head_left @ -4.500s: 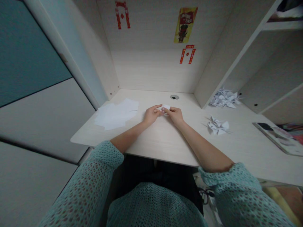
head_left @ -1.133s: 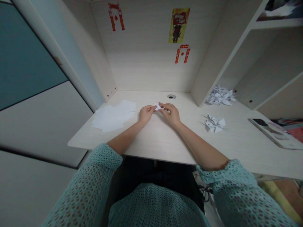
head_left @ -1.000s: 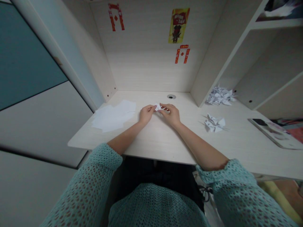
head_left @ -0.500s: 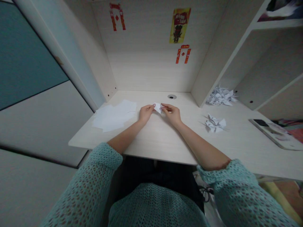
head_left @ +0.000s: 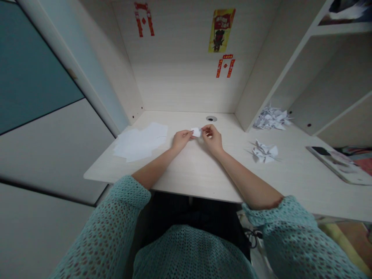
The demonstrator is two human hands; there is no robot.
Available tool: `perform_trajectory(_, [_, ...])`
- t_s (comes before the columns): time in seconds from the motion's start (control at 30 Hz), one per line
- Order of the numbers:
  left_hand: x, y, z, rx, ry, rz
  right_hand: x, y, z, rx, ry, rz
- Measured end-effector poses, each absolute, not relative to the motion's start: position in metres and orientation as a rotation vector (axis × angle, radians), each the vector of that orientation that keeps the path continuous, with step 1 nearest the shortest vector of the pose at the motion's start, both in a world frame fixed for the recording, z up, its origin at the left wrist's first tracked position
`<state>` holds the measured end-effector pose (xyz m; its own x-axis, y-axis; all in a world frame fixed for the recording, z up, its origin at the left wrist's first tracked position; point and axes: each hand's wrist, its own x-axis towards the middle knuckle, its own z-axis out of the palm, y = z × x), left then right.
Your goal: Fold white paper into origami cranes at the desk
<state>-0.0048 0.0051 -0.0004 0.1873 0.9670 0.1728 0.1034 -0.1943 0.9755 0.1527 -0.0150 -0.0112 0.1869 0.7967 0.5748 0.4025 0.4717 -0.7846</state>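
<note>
- In the middle of the bench [head_left: 192,170], there it was: a small white paper [head_left: 196,132], held out flat between two hands!
- At its left end, the left hand [head_left: 181,140] had its grip clamped on the paper, thumb and fingers together.
- At its right end, the right hand [head_left: 213,141] pinched the edge with its fingertips, the other fingers curled in.
- Out to the left, white sheets [head_left: 141,141] lay spread and overlapping, near the left hand but apart from it.
- Over on the right, well apart from the right hand, sat a cluster of folded paper pieces [head_left: 265,152], points jutting every way.
- Behind that came a bigger heap of folded paper [head_left: 271,118], and an upright panel [head_left: 260,85] stood right at its left edge.
- Farther right, a flat white object [head_left: 338,164] with a dark patch lay on the bench.
- On the back wall, a yellow poster [head_left: 221,31] hung above red strips [head_left: 231,68]; below them, a round cable hole [head_left: 211,118] pierced the bench.
- And the compartments: the right-hand bay held the heap at its foot, while the upper shelf [head_left: 345,28] carried dark and white things [head_left: 348,13], too cropped to name.
</note>
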Motion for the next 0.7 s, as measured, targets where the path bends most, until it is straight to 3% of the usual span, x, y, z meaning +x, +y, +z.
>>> perform_trajectory(0.2, [-0.008,0.008,-0.001,1.548,1.088,1.188,0.151,-0.023,-0.005,-1.182,-1.664,0.176])
perform_trajectory(0.7, [-0.009,0.009,-0.001,1.49,1.169,1.249,0.154,-0.013,-0.016,-1.082,-1.796,0.081])
